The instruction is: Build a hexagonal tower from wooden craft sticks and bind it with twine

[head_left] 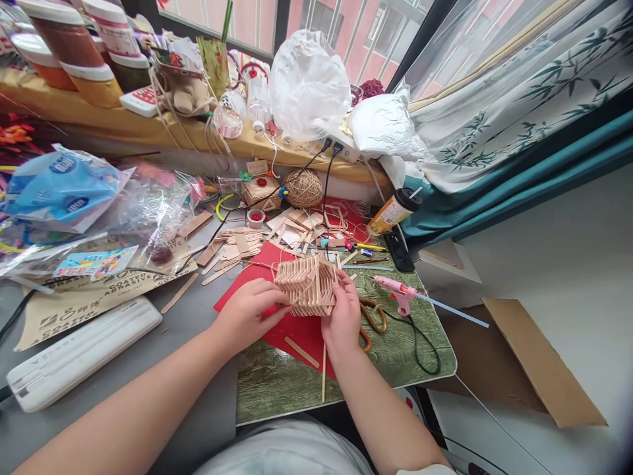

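Observation:
A small hollow structure of stacked wooden craft sticks is held above a red sheet. My right hand grips its right side, thumb and fingers closed around the edge. At its lower left is my left hand, with thumb and fingertips pinched together close against the sticks. What lies in that pinch, if anything, is hidden. A loose craft stick rests on the red sheet, and another stick lies below my right hand. Brown-handled scissors lie just right of that hand, partly covered by it.
A pink glue gun with a trailing cord lies on the green mat. Behind are piled sticks, a twine ball and a drink cup. Plastic bags and a long white case occupy the left.

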Tool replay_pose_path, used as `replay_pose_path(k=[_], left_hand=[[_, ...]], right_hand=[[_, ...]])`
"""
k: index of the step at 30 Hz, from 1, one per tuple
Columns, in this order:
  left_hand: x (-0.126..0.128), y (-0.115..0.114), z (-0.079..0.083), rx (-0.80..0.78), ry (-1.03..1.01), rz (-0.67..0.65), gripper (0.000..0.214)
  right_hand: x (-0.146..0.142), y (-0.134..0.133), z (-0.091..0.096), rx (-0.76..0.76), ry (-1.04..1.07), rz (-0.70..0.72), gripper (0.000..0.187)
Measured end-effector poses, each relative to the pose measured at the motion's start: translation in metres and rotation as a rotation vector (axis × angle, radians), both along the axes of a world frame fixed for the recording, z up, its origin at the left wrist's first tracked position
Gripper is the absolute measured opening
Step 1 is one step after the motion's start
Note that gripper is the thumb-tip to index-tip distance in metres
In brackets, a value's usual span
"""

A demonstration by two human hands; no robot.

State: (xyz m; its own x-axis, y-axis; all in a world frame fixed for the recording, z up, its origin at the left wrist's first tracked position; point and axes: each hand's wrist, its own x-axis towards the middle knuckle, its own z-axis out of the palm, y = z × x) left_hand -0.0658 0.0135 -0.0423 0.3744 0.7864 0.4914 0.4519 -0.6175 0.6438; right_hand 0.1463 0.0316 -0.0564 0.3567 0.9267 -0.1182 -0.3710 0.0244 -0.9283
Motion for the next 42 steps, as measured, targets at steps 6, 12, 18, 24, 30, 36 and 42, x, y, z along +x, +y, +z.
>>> replay_pose_path(k=[6,12,18,24,30,36,42], left_hand=[[0.004,-0.007,0.007,0.058,-0.019,-0.095,0.01],[0.013,-0.017,0.012,0.131,0.021,-0.241,0.014],[0.013,-0.02,0.008,0.128,0.052,-0.364,0.039],[0.01,-0.023,0.006,0.141,0.017,-0.343,0.051],[-0.003,-0.017,0.009,0.216,-0.055,-0.263,0.045],[-0.01,-0.001,0.005,0.093,-0.096,0.114,0.044],[0.001,0.003,-0.017,-0.112,-0.001,0.055,0.12]], right_hand=[[-0.002,-0.002,-0.002,0.057,-0.068,0.002,0.032],[-0.004,-0.005,-0.002,0.06,-0.071,0.06,0.031],[0.001,-0.005,0.003,0.126,-0.165,0.081,0.03],[0.01,0.007,0.003,0.112,-0.275,0.228,0.031],[0.01,0.006,0.004,0.186,-0.384,0.239,0.036],[0.038,-0.042,0.011,0.4,-0.791,0.065,0.034],[0.045,-0.099,0.001,0.469,-0.953,0.371,0.048]])
